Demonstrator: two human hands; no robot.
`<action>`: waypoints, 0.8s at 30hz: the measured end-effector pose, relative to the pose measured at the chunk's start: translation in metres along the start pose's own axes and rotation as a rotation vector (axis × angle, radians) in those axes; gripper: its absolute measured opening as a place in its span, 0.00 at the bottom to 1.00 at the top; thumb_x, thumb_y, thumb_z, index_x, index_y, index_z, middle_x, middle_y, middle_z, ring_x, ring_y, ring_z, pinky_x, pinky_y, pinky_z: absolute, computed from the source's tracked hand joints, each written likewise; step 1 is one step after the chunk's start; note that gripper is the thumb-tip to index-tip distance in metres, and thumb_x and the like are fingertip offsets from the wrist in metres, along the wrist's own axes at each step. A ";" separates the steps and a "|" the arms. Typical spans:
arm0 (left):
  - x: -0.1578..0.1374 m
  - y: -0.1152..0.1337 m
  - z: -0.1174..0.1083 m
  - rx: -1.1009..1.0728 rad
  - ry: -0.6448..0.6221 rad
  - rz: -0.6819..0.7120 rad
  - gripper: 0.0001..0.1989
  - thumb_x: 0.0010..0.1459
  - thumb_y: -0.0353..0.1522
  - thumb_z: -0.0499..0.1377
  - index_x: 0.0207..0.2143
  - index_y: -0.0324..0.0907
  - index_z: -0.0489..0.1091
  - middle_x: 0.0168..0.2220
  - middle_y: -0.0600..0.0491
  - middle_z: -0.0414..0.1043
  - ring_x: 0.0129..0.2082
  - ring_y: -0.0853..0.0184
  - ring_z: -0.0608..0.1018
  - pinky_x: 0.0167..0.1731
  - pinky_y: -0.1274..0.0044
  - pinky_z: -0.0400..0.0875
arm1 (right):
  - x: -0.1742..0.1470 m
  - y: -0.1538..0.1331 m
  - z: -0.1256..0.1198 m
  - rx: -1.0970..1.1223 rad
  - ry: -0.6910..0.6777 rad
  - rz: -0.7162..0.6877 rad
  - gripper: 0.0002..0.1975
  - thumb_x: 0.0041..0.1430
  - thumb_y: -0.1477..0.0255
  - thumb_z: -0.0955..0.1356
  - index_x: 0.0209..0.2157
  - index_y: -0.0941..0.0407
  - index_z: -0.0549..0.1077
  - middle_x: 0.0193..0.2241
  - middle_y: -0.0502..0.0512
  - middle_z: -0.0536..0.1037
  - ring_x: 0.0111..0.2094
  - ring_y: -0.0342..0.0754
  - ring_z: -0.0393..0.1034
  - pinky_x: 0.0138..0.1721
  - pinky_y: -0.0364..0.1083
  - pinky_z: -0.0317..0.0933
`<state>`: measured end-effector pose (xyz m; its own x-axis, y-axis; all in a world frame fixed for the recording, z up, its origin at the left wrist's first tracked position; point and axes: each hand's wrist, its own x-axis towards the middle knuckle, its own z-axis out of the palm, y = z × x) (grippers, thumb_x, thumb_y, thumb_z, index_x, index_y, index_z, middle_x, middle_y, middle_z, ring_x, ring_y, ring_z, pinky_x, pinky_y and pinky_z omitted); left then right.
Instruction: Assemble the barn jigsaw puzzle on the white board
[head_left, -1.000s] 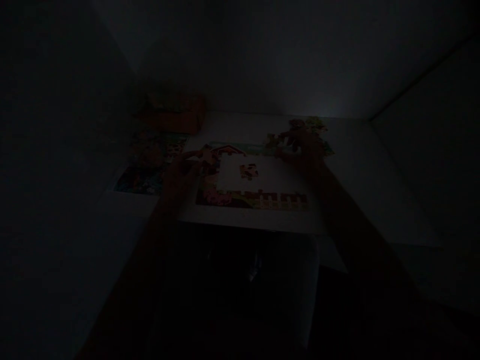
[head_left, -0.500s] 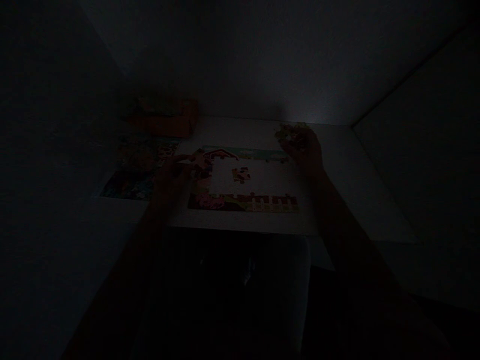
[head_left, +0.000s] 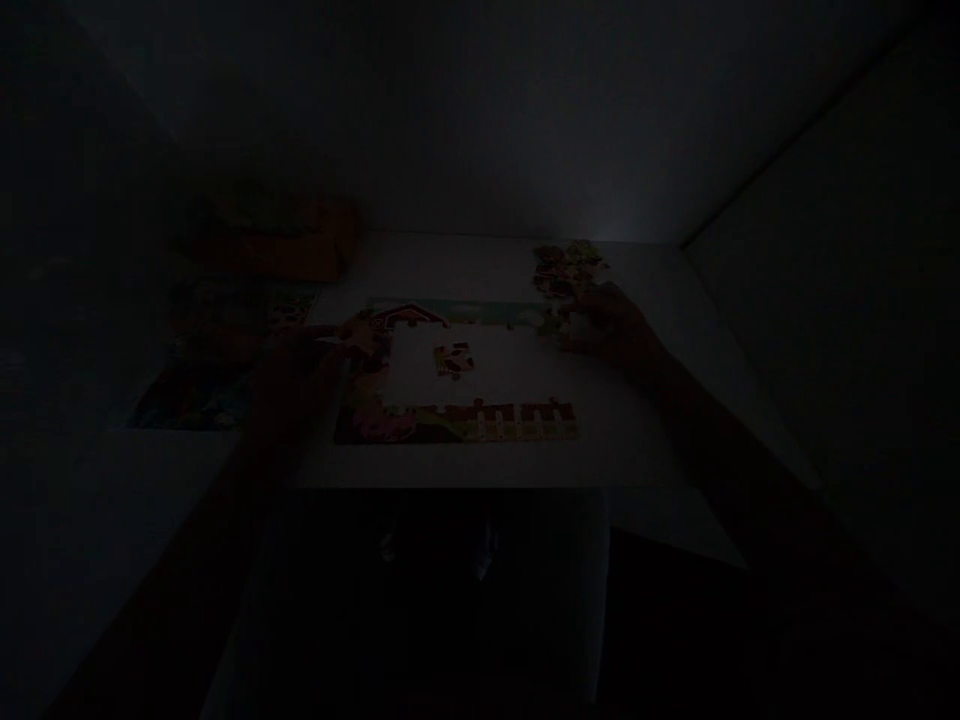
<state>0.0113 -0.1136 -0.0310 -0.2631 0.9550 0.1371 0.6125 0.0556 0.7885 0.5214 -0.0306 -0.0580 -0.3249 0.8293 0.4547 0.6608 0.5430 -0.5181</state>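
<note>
"Under both grips, what's the biggest thing?"

"A white table (head_left: 480, 262). Next comes the farm puzzle (head_left: 405, 425), a ring of pieces between the left grip (head_left: 294, 375) and the right grip (head_left: 611, 322)."

"And then?"

"A picture sheet (head_left: 199, 395), left of the left grip. Behind that grip sits an orange box (head_left: 326, 250)."

"Are the grips pinching anything?"

"Both have bent fingers at the puzzle's edges. It's too dark to tell."

"Smaller stuff?"

"A heap of pieces (head_left: 562, 268) just behind the right grip. One cow piece (head_left: 454, 358) lies between the grips, inside the ring."
</note>
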 end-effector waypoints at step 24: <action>-0.007 0.028 -0.005 0.189 0.011 -0.078 0.21 0.62 0.46 0.68 0.53 0.47 0.82 0.50 0.48 0.89 0.49 0.51 0.88 0.46 0.63 0.85 | -0.010 0.003 0.010 -0.123 -0.171 0.001 0.26 0.66 0.45 0.80 0.60 0.39 0.87 0.58 0.62 0.81 0.64 0.74 0.75 0.69 0.77 0.60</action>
<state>0.0261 -0.1204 -0.0067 -0.3223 0.9426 0.0874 0.7188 0.1836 0.6705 0.5196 -0.0365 -0.0716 -0.4273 0.8459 0.3193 0.7354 0.5306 -0.4215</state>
